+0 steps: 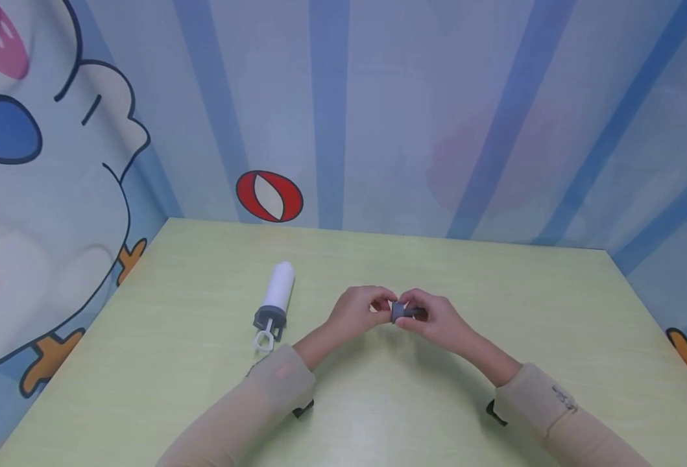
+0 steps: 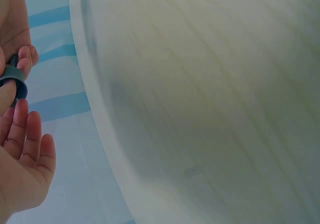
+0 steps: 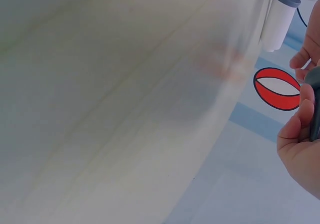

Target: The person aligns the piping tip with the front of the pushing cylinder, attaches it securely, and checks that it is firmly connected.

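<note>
A small dark grey nozzle cap (image 1: 397, 312) with a narrow spout is held between both hands above the table. My left hand (image 1: 356, 312) pinches its wide collar from the left. In the left wrist view the thumb reaches into the cap's (image 2: 13, 73) open rim, and the other fingers lie behind it. From the right, my right hand (image 1: 441, 321) grips the cap by the spout end; the right wrist view shows fingers curled around the dark spout (image 3: 315, 115). To the left lies a white plunger-type tube (image 1: 279, 289) with a grey collar and a pale ring handle.
The pale green table (image 1: 471, 272) ends at the back against a blue striped wall (image 1: 390, 130). Cartoon figures and a red-and-white oval (image 1: 270, 196) are printed on the wall. Dark straps show under both sleeve cuffs.
</note>
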The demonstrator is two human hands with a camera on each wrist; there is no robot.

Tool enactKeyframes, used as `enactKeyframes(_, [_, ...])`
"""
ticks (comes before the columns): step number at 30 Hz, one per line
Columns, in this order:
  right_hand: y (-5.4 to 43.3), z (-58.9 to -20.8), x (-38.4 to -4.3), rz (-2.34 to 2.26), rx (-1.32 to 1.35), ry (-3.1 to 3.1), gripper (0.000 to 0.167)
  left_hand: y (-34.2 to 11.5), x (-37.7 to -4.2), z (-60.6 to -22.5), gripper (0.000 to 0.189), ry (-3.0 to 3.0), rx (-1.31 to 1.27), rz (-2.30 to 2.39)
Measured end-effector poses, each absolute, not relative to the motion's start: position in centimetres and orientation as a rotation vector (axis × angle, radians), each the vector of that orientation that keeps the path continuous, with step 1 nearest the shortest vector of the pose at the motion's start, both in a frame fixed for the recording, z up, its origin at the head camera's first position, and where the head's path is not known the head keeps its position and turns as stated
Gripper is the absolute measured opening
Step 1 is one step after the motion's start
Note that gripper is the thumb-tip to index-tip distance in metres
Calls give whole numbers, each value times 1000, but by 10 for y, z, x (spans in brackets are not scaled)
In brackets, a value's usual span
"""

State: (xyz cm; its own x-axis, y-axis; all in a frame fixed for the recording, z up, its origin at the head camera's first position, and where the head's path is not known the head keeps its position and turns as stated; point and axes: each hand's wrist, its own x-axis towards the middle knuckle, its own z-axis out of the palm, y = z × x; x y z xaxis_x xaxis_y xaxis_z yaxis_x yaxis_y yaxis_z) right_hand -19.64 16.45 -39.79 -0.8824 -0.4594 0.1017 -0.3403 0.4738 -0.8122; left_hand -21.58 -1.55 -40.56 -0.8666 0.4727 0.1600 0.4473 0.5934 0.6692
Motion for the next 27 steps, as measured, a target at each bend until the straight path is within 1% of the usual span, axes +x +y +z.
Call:
enactKeyframes(7, [167,-396,-198,-1240,-740,2669,25,-26,-216,-401,28,2771,750,1097])
enactKeyframes(14, [172,-398,-200,-1125,-736,2747,27,-45,-222,-397,34,2803,715,1017])
enactKeyframes(23, [172,-399,-202,-1121,-743,2755,25,-80,-226,-386,44,2825,615,894])
enactKeyframes(27, [172,-400,-203,-1115,-747,2754,25,-101,-230,-384,45,2884,569,811])
